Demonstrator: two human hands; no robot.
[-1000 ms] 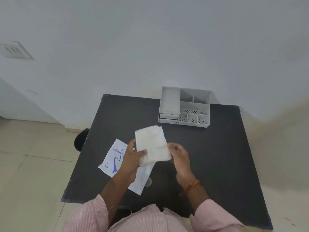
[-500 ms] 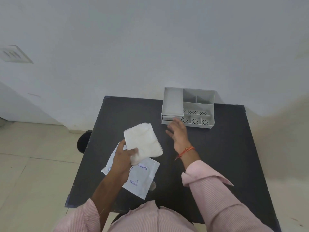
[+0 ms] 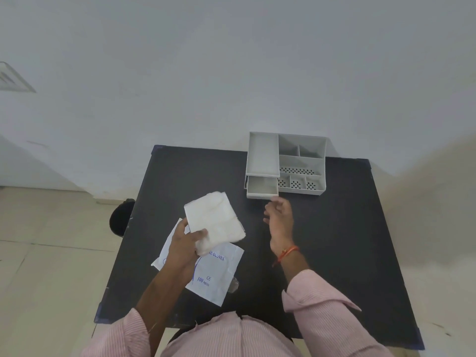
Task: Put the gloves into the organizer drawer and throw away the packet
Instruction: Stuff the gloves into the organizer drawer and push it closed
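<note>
Packet: lying flat on the table's near left, partly under the left hand.
Left hand: clamping the folded gloves above the packet.
Right hand: hovering empty, fingers loosely apart, just before the drawer.
Drawer: sitting pulled out of the organizer.
Table: black, standing against a white wall.

Matt black worktop, smooth and dull, no shine off it. At its far edge the organizer looks like pale grey moulded plastic, satin, with perforated panels. Nearer than that, the gloves read as a thin, soft, crinkled white wad; under them the packet looks like smooth printed film. Sleeves are pink ribbed cloth.
</note>
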